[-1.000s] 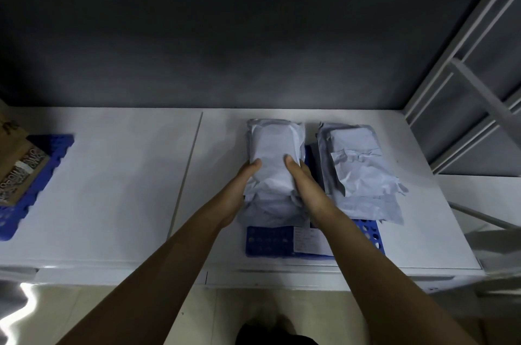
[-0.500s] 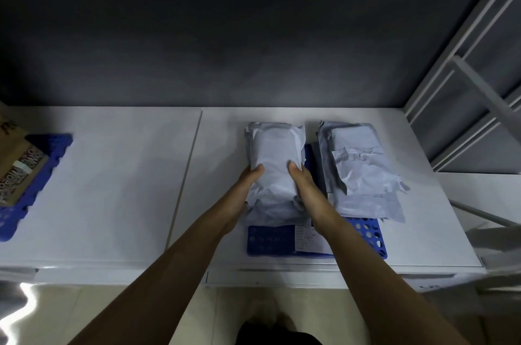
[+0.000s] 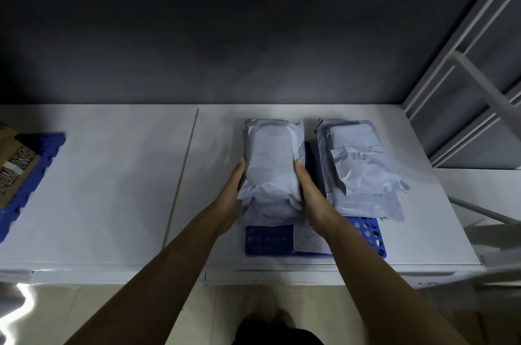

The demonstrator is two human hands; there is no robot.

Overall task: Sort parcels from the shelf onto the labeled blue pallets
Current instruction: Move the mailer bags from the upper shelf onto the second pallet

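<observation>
Soft grey parcel gripped from both sides over the near-right blue pallet

The left hand and right hand clasp the grey plastic mailer parcel between them, palms on its long sides and thumbs up along its edges; it lies lengthwise on the left half of the perforated blue plastic pallet, on a white table, just left of a stack of crumpled grey mailer bags and beyond the white paper label. The film is wrinkled and bulges over a rounded filling, so it likely handles as light, squashy and rather slick; a hold low on both flanks should serve better than pinching the loose near end, which would probably stretch or slip. A second blue pallet with a brown cardboard packet sits far left.
</observation>
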